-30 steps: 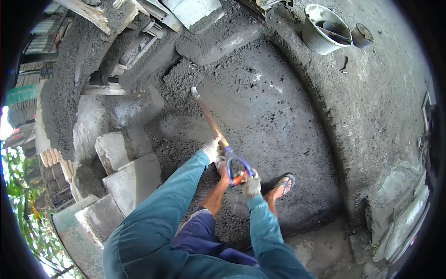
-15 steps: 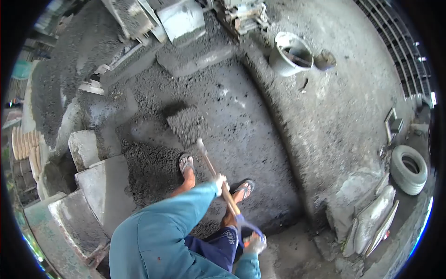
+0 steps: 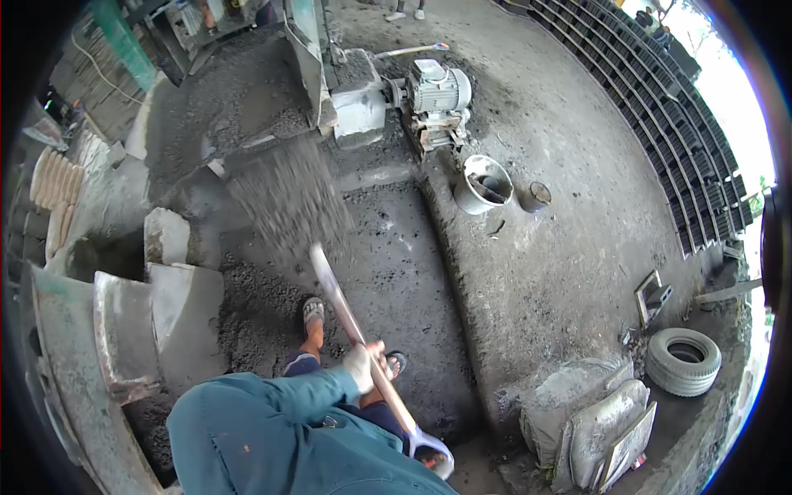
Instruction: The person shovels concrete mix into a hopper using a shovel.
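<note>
A long-handled shovel (image 3: 340,299) slants up and away in front of my legs. My left hand (image 3: 361,368), in a pale glove, is closed round the middle of its wooden shaft. At the purplish handle end, my right hand (image 3: 431,459) is wrapped in the grip, partly hidden by it. Over the blade, a load of dark grey gritty mix (image 3: 293,202) is smeared by motion and spread out, hiding the blade. Beside my sandalled foot (image 3: 313,311) lies a heap of the same dark mix (image 3: 256,305).
Beyond the pit stands an electric motor (image 3: 441,89) near a raised trough (image 3: 239,99) holding grey mix. On the right ledge are a white bucket (image 3: 474,198), a small can (image 3: 536,196), a tyre (image 3: 683,363) and stacked sacks (image 3: 606,421). Concrete slabs (image 3: 186,309) border the left.
The loaded shovel has swung up and forward, toward the trough, and its load has spread into a blur. My view has tilted up, showing the motor and racks.
</note>
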A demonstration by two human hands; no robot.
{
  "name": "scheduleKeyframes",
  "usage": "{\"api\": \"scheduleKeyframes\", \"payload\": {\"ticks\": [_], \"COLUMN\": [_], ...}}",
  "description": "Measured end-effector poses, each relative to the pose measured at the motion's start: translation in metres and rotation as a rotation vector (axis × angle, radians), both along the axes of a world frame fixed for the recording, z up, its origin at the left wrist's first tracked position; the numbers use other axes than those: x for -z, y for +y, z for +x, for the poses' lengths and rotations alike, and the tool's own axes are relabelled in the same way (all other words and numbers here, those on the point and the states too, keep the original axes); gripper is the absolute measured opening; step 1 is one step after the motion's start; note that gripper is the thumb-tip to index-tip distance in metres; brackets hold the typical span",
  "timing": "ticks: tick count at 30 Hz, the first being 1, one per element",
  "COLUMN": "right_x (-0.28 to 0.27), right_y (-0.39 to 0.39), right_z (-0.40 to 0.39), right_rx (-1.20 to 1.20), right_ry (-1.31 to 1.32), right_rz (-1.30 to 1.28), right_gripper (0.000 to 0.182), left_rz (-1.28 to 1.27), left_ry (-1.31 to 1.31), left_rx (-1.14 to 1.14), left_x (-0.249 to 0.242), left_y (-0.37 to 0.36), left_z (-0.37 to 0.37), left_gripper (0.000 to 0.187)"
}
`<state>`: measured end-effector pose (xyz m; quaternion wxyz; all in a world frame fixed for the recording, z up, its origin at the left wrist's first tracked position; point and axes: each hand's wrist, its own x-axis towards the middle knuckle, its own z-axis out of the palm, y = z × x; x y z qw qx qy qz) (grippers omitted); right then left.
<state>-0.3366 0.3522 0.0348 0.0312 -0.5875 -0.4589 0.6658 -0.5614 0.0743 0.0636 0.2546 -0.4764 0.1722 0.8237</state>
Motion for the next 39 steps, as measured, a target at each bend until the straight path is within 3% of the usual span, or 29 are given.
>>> {"api": "scheduleKeyframes", "payload": {"ticks": [1,3,5,6,8,9,10,13,14,15,16,17,19,20,22,23,24,25,27,28,32,34,35,37,38,39], "right_x": [0.006,0.016,0.019,0.023,0.040,0.013,0.002,-0.046,-0.052,-0.015,-0.032,0.002,0.024,0.020,0.067,0.087,0.112,0.101,0.102,0.106,0.145,0.142,0.145,0.173,0.209,0.258], "right_y": [-0.009,-0.021,-0.012,0.013,0.066,0.073,0.068,-0.023,-0.058,-0.075,-0.121,-0.156,-0.229,-0.262,-0.322,-0.346,-0.377,-0.406,-0.455,-0.479,-0.572,-0.591,-0.601,-0.622,-0.627,-0.630], "right_z": [-0.015,-0.033,-0.017,0.019,0.096,0.127,0.146,0.088,0.058,0.069,0.020,0.015,-0.027,-0.061,-0.083,-0.103,-0.119,-0.157,-0.170,-0.162,-0.135,-0.187,-0.223,-0.284,-0.297,-0.300], "right_rx": [0.026,0.068,0.069,0.051,0.014,-0.034,-0.080,-0.277,-0.150,-0.163,-0.076,-0.188,-0.036,-0.080,-0.098,-0.262,-0.414,-0.487,-0.546,-0.587,-0.647,-0.853,-0.953,-0.782,-0.837,-0.895], "right_ry": [0.041,0.089,0.076,0.031,-0.057,-0.068,-0.165,-0.407,-0.376,-0.309,-0.333,-0.401,-0.311,-0.308,-0.188,-0.095,-0.176,-0.166,-0.114,-0.064,-0.095,-0.111,-0.117,0.094,0.019,-0.047], "right_rz": [-0.047,-0.105,-0.126,-0.154,-0.212,-0.212,-0.039,0.351,0.269,0.283,0.072,0.310,0.120,0.048,-0.132,-0.261,-0.197,-0.266,-0.429,-0.456,-0.385,-0.283,-0.233,-0.339,-0.334,-0.331], "right_gripper": [0.016,0.016,0.016,0.018,0.021,0.022,0.022,0.022,0.029,0.035,0.033,0.025,0.018,0.019,0.022,0.021,0.019,0.019,0.021,0.020,0.017,0.017,0.017,0.015,0.017,0.018], "left_rz": [0.006,-0.099,0.089,0.183,0.211,0.235,0.234,0.116,0.042,0.006,-0.079,-0.107,-0.251,-0.217,-0.286,-0.233,-0.251,-0.262,-0.666,-0.855,-0.747,-0.715,-0.826,-0.811,-0.791,-0.892], "left_ry": [0.216,0.388,0.302,0.064,-0.043,-0.153,-0.255,-0.429,-0.488,-0.503,-0.472,-0.447,-0.409,-0.352,-0.295,-0.258,-0.236,-0.218,-0.218,-0.217,-0.071,-0.119,-0.049,-0.104,-0.141,-0.152], "left_rx": [0.042,0.021,0.154,0.142,0.201,0.187,0.199,0.199,0.199,0.204,0.224,0.243,0.337,0.305,0.320,0.333,0.366,0.401,0.694,0.963,0.762,0.709,0.780,0.752,0.714,0.808], "left_x": [-0.005,-0.014,-0.028,0.009,0.026,0.057,0.091,0.189,0.228,0.262,0.269,0.295,0.333,0.325,0.309,0.298,0.290,0.285,0.291,0.223,0.291,0.287,0.245,0.256,0.309,0.314], "left_y": [-0.022,-0.049,-0.037,-0.024,0.008,0.019,0.022,0.018,0.009,-0.008,-0.027,-0.049,-0.102,-0.132,-0.193,-0.226,-0.256,-0.282,-0.338,-0.347,-0.445,-0.469,-0.462,-0.474,-0.501,-0.483], "left_z": [-0.017,-0.045,-0.030,-0.009,0.034,0.060,0.078,0.105,0.106,0.101,0.085,0.076,0.051,0.027,-0.002,-0.010,-0.017,-0.019,-0.003,-0.026,0.005,-0.037,-0.086,-0.150,-0.160,-0.162], "left_gripper": [0.014,0.013,0.009,0.010,0.015,0.014,0.013,0.016,0.016,0.015,0.013,0.012,0.014,0.017,0.028,0.033,0.037,0.040,0.047,0.052,0.053,0.049,0.048,0.050,0.048,0.046]}}
